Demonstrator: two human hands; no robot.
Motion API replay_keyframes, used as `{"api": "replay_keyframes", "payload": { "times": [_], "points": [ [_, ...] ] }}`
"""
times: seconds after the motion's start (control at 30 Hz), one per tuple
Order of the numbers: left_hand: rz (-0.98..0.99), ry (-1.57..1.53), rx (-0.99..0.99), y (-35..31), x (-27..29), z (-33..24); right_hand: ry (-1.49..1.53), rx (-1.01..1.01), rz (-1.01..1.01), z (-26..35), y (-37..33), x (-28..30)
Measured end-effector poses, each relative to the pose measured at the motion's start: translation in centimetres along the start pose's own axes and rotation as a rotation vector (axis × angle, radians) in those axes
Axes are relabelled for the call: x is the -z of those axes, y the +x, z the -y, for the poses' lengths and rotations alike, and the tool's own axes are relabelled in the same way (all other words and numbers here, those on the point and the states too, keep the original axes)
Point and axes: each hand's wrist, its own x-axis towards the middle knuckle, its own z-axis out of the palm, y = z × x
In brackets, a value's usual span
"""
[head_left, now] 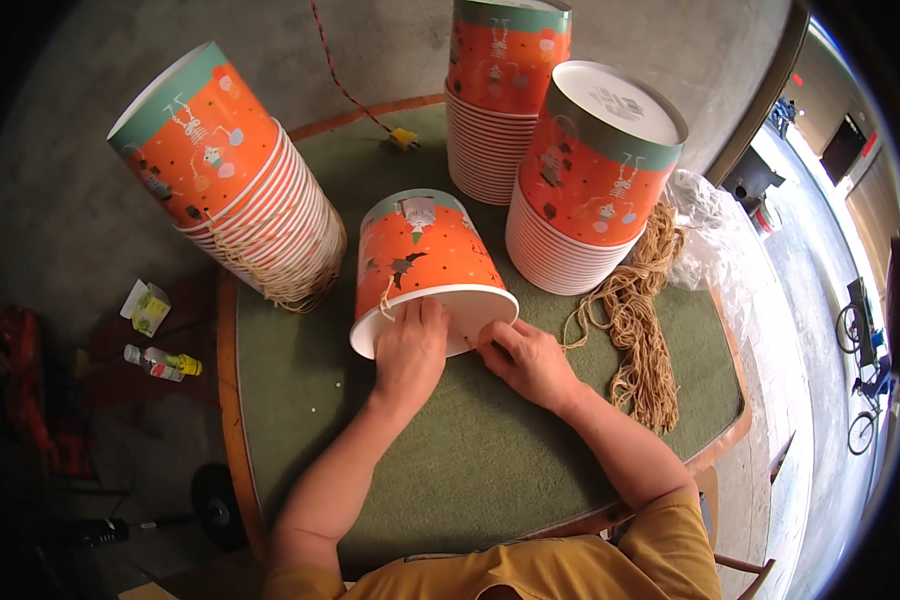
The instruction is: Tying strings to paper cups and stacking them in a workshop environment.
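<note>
An orange paper bucket (425,250) with a green band and cartoon figures lies on its side on the table, its white-rimmed mouth facing me. My left hand (410,352) reaches into that mouth; its fingertips are hidden inside. At the right of the rim, my right hand (526,362) is closed in a pinch, with a tiny brown bit of twine seeming to show at its fingertips. A short loop of twine (386,297) pokes out of the bucket's wall near the left of the rim. Right of my right hand lies a bundle of tan twine (645,345).
Nested stacks of matching buckets stand behind: one at left (240,170) with twine loops round it, one at back (490,130), one at right (595,180). A yellow plug (403,138) lies near the green tabletop's (450,440) far edge. Clear plastic wrap (705,235) sits at right.
</note>
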Motion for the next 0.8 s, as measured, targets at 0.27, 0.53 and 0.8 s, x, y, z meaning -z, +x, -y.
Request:
{"api": "replay_keyframes", "payload": {
  "times": [0.27,0.53,0.8],
  "points": [
    [0.29,-0.932,0.513,0.1,0.7,-0.5,0.207,-0.015,0.129,-0.9,0.3,1.0],
    [0.389,-1.415,0.722,0.5,1.5,-1.0,0.274,0.043,0.21,-1.9,0.6,1.3],
    [0.436,-1.461,0.637,-0.5,-0.1,-0.1,0.257,0.039,0.188,-2.0,0.5,1.0]
  ]
}}
